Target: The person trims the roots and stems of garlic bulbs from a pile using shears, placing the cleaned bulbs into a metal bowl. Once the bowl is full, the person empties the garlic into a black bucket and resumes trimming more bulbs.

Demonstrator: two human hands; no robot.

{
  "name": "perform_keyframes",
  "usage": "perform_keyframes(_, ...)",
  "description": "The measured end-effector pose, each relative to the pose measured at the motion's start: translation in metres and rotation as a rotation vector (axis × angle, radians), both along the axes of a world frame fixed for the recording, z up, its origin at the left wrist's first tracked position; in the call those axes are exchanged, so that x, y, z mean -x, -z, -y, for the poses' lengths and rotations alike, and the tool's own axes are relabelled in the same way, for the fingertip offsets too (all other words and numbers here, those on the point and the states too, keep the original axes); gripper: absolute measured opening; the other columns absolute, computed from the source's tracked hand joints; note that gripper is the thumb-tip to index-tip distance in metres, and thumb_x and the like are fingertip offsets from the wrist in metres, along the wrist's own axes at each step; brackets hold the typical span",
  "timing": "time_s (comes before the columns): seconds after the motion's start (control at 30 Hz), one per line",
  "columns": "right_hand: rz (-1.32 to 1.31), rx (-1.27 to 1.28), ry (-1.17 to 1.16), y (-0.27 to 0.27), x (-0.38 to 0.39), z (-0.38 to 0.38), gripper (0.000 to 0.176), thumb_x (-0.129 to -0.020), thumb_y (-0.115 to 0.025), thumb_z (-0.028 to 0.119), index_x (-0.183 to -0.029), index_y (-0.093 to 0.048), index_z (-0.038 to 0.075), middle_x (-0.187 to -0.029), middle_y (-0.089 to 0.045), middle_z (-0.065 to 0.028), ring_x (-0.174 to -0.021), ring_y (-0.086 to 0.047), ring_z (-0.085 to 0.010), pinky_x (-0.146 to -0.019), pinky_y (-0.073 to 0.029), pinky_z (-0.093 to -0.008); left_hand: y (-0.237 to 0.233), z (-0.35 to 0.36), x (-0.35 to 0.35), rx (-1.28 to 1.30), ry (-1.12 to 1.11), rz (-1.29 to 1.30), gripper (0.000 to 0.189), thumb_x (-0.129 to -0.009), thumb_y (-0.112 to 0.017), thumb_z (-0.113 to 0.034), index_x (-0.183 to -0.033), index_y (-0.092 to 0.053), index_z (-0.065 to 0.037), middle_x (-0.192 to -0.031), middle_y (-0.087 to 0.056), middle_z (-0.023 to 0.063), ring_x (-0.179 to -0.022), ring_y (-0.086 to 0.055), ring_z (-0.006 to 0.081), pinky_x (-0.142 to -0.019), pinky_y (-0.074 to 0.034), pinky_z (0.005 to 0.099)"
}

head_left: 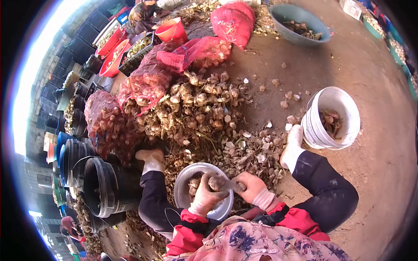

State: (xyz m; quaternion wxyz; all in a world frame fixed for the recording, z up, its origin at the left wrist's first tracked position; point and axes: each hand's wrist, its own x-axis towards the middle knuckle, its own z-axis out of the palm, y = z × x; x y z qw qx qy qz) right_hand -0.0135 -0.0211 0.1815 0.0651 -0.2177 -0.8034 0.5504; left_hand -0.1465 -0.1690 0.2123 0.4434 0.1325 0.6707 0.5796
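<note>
My left hand point(205, 198), in a pale glove, is closed round a garlic bulb point(216, 183) above a white bucket point(177, 191) between my legs. Several other garlic bulbs point(193, 186) lie inside that bucket, partly covered by the hand. Gloved as well, my right hand point(251, 187) grips a short knife point(231, 186), its grey blade reaching left to the bulb and somewhat blurred. The knife's handle is hidden in the fingers.
A heap of garlic point(196, 104) with dry stalks lies ahead, beside red mesh sacks point(146, 82). Another white bucket point(310, 117) with trimmings stands by my right foot. Black buckets point(104, 187) are at my left. A green basin point(296, 37) sits farther off.
</note>
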Motion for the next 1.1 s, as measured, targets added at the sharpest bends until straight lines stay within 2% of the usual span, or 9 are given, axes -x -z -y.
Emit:
perform_keyframes(0.37, 0.007, -0.204, -0.177, 0.027, -0.001, 0.018, 0.027, -0.072, -0.066, 0.015, -0.099, -0.066, 0.014, -0.096, -0.059, -0.0140, -0.091, -0.060, -0.0372, -0.080, -0.050, -0.0441, -0.004, 0.001, -0.033, -0.043, -0.138, -0.084, 0.067, -0.064, -0.083, -0.003, -0.120, -0.046, -0.004, -0.107, -0.059, 0.0115, -0.089, -0.062, 0.0197, -0.077, -0.056, 0.0333)
perform_keyframes(0.43, 0.042, -0.176, -0.164, 0.034, -0.002, 0.019, 0.027, -0.072, -0.066, 0.015, -0.098, -0.067, 0.013, -0.096, -0.060, -0.0153, -0.091, -0.061, -0.0371, -0.080, -0.050, -0.0437, -0.010, -0.003, -0.036, -0.020, -0.304, 0.181, 0.069, -0.061, -0.085, -0.005, -0.119, -0.048, -0.005, -0.108, -0.058, 0.0108, -0.093, -0.061, 0.0196, -0.081, -0.053, 0.0334)
perform_keyframes(0.5, 0.255, 0.145, 0.117, 0.049, -0.007, 0.010, 0.024, -0.071, -0.064, 0.013, -0.093, -0.069, 0.008, -0.093, -0.067, -0.0203, -0.090, -0.064, -0.0372, -0.080, -0.052, -0.0428, 0.006, 0.011, -0.037, 0.042, -0.132, -0.393, 0.071, -0.056, -0.086, -0.007, -0.118, -0.049, -0.007, -0.107, -0.059, 0.0099, -0.097, -0.059, 0.0203, -0.089, -0.049, 0.0336)
perform_keyframes(0.57, 0.516, 0.151, 0.441, 0.187, -0.046, -0.012, 0.018, -0.073, -0.060, 0.010, -0.087, -0.069, 0.002, -0.086, -0.068, -0.0206, -0.082, -0.067, -0.0344, -0.074, -0.053, -0.0407, -0.044, 0.004, -0.040, -0.171, 0.068, -0.688, 0.074, -0.053, -0.084, -0.003, -0.119, -0.050, -0.008, -0.109, -0.059, 0.0074, -0.100, -0.058, 0.0199, -0.094, -0.046, 0.0344)
perform_keyframes(0.7, 0.100, 0.298, 0.651, 0.168, -0.014, -0.019, 0.021, -0.065, -0.075, 0.007, -0.083, -0.065, 0.007, -0.075, -0.062, 0.0018, -0.067, -0.054, -0.0113, -0.067, -0.048, -0.0259, -0.020, 0.014, -0.014, -0.404, -0.251, 0.085, 0.079, -0.057, -0.086, 0.001, -0.125, -0.049, -0.007, -0.112, -0.060, 0.0075, -0.103, -0.060, 0.0218, -0.090, -0.051, 0.0359)
perform_keyframes(0.77, -0.023, 0.280, 0.492, 0.092, -0.002, 0.000, 0.022, -0.073, -0.068, 0.008, -0.094, -0.064, 0.004, -0.080, -0.062, -0.0065, -0.077, -0.061, -0.0184, -0.070, -0.050, -0.0327, -0.007, 0.020, -0.001, -0.247, -0.329, 0.035, 0.076, -0.059, -0.084, 0.002, -0.125, -0.047, -0.006, -0.110, -0.061, 0.0107, -0.096, -0.063, 0.0232, -0.081, -0.053, 0.0324)
perform_keyframes(0.83, -0.316, 0.038, 0.334, 0.046, 0.002, 0.010, 0.024, -0.071, -0.070, 0.008, -0.094, -0.064, 0.005, -0.087, -0.062, -0.0116, -0.082, -0.062, -0.0264, -0.073, -0.050, -0.0339, -0.034, 0.012, -0.005, -0.363, -0.440, 0.280, 0.068, -0.067, -0.079, 0.001, -0.127, -0.046, -0.007, -0.108, -0.063, 0.0140, -0.100, -0.063, 0.0291, -0.088, -0.051, 0.0419)
perform_keyframes(1.03, -0.377, -0.032, 0.147, 0.009, 0.017, 0.017, 0.022, -0.069, -0.069, 0.006, -0.090, -0.065, 0.006, -0.090, -0.061, -0.0119, -0.086, -0.060, -0.0337, -0.074, -0.050, -0.0378, -0.011, -0.002, -0.002, -0.571, -0.209, 0.357, 0.062, -0.075, -0.075, -0.013, -0.129, -0.045, -0.009, -0.122, -0.058, 0.0145, -0.114, -0.056, 0.0327, -0.098, -0.046, 0.0464)
perform_keyframes(1.1, -0.353, -0.076, 0.136, 0.023, 0.018, 0.016, 0.024, -0.069, -0.069, 0.006, -0.092, -0.065, 0.007, -0.091, -0.061, -0.0115, -0.087, -0.060, -0.0317, -0.074, -0.050, -0.0368, -0.018, -0.010, -0.016, -0.545, -0.365, 0.445, 0.049, -0.072, -0.077, -0.011, -0.114, -0.052, -0.004, -0.106, -0.060, 0.0098, -0.106, -0.057, 0.0286, -0.093, -0.047, 0.0432)
